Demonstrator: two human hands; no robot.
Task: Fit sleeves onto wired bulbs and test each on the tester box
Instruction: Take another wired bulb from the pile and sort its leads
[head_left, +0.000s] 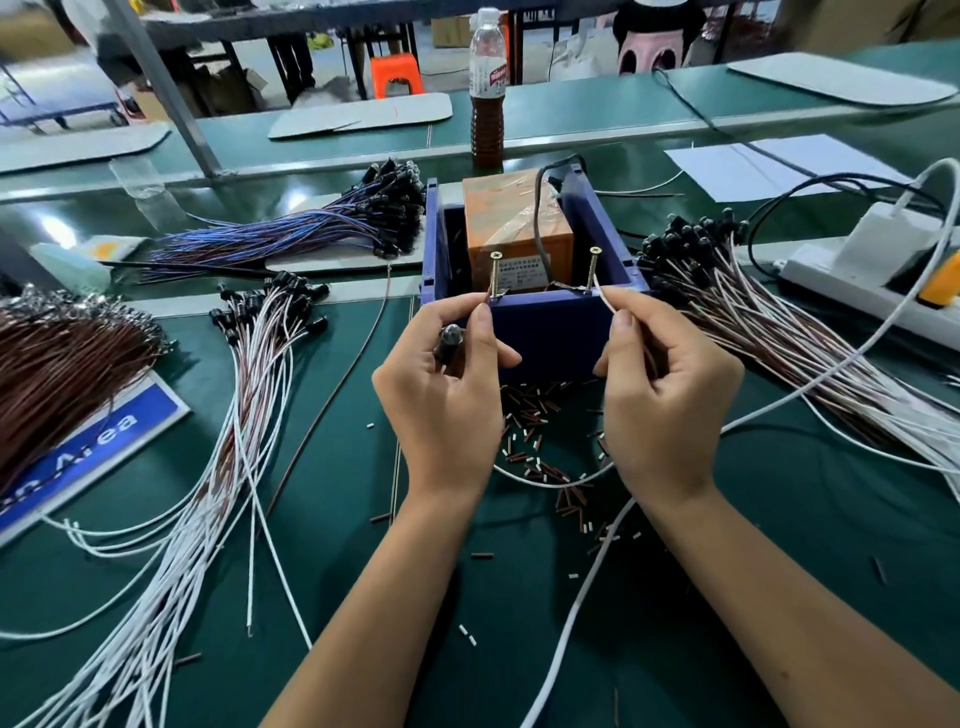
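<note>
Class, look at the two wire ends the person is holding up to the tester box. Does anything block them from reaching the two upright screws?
Nothing visible does. The left hand holds its wire end by the left screw, the right hand holds the white wire just beside the right screw, on the tester box.

tester box: blue open box (550, 332) at 12 o'clock of the hands, an orange block (511, 223) inside, 2 brass screws (495, 274) upright on its near rim
left hand: left hand (447, 384) holds a sleeved bulb (450, 343) in curled fingers, thumb and forefinger pinching a wire end at the left screw
right hand: right hand (670, 384) pinches a white wire (602, 297) just beside the right screw (592, 269)
sleeves: small brown and white sleeve pieces (530, 431) lie scattered on the green surface (332, 519) between the wrists
bundles: white-wired bulbs (249, 395) at 9 o'clock, more (779, 332) at 3 o'clock, blue-wired ones (322, 228) at 10 o'clock
bottle: bottle (487, 88) of brown liquid at 12 o'clock, behind the box
</note>
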